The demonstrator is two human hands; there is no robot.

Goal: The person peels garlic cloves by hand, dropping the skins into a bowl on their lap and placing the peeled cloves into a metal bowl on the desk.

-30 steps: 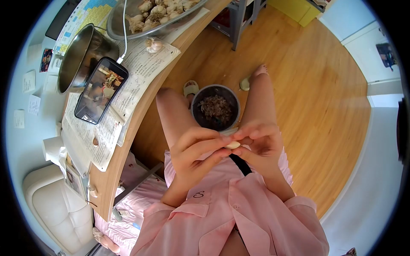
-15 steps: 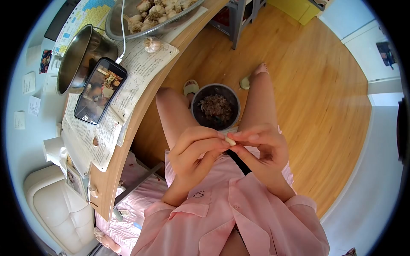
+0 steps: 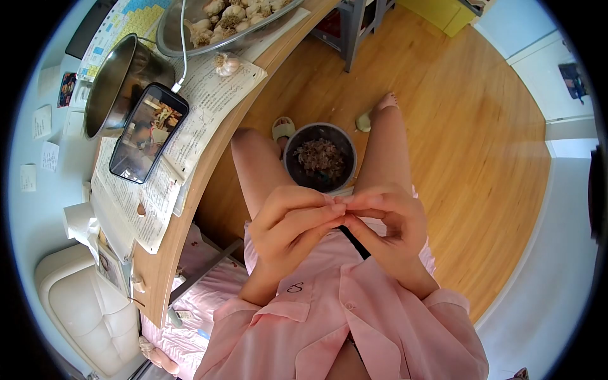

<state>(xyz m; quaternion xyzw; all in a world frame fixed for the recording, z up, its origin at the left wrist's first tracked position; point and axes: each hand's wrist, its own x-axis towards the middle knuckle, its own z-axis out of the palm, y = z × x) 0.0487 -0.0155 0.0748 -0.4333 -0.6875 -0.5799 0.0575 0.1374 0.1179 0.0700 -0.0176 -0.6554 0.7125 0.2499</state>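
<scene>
In the head view my left hand (image 3: 290, 223) and my right hand (image 3: 391, 223) meet over my lap, thumbs and fingertips pinched together. Between them is the pale peeled garlic clove seen half a second earlier; the fingers now cover it almost wholly. Below, between my knees, a dark round bin (image 3: 347, 151) stands on the floor with a heap of papery garlic skins (image 3: 320, 158) inside.
On the desk (image 3: 152, 288) to the left are a metal bowl (image 3: 166, 45) of garlic bulbs, one loose bulb (image 3: 226, 64), a steel pot (image 3: 101, 95), a phone (image 3: 149, 133) on a cable and printed sheets (image 3: 209, 88). A grey stool (image 3: 352, 38) stands beyond.
My fingertips have closed together over the garlic clove, which showed between them before. Both hands stay in nearly the same place.
</scene>
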